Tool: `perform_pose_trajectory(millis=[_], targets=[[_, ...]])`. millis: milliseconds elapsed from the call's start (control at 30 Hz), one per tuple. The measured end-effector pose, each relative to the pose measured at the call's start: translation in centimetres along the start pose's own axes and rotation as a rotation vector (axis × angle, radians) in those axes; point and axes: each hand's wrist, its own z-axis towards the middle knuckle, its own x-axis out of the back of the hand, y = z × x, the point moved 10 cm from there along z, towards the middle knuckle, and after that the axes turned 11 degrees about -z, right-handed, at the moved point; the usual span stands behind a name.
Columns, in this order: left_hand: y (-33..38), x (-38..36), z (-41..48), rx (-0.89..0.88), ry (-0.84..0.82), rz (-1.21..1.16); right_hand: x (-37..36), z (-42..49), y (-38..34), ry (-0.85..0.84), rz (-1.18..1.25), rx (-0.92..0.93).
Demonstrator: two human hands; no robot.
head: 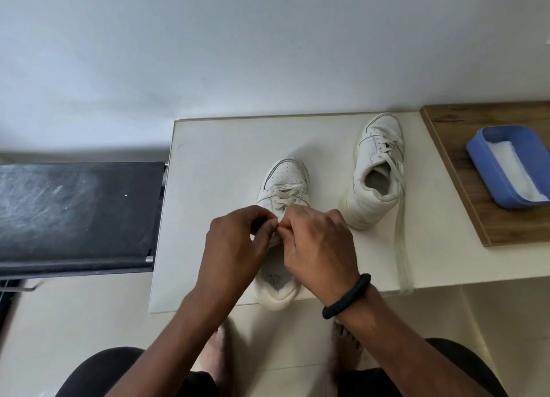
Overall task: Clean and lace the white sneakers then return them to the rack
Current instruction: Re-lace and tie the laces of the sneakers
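Pinching the lace (282, 200) over the near sneaker's (284, 179) tongue, your left hand (235, 242) and right hand (320, 245) meet fingertip to fingertip. That sneaker stands on the table (214, 158), its heel past the front edge. The second sneaker (375, 170) stands to its right, near a blue tray (488, 170).
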Motion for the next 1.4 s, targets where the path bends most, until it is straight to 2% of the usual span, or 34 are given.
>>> perform_pose_trajectory(millis=[200, 433, 533, 900, 1167, 1400], targets=[[0.2, -0.1, 0.1, -0.014, 0.016, 0.190, 0.6, -0.3, 0.6, 0.032, 0.049, -0.055], [0.4, -0.5, 0.4, -0.069, -0.085, 0.193, 0.5, -0.5, 1.8, -0.067, 0.192, -0.128], [0.7, -0.3, 0.4, -0.097, -0.097, 0.182, 0.5, -0.5, 2.2, -0.069, 0.178, -0.152], [1.6, -0.3, 0.1, -0.158, -0.045, 0.279, 0.9, -0.6, 1.6, -0.031, 0.103, -0.134], [2.0, -0.2, -0.4, -0.245, 0.056, 0.306, -0.1, -0.6, 2.3, -0.107, 0.280, -0.149], [1.9, -0.3, -0.5, -0.237, 0.085, 0.265, -0.3, -0.4, 2.5, -0.113, 0.249, -0.134]])
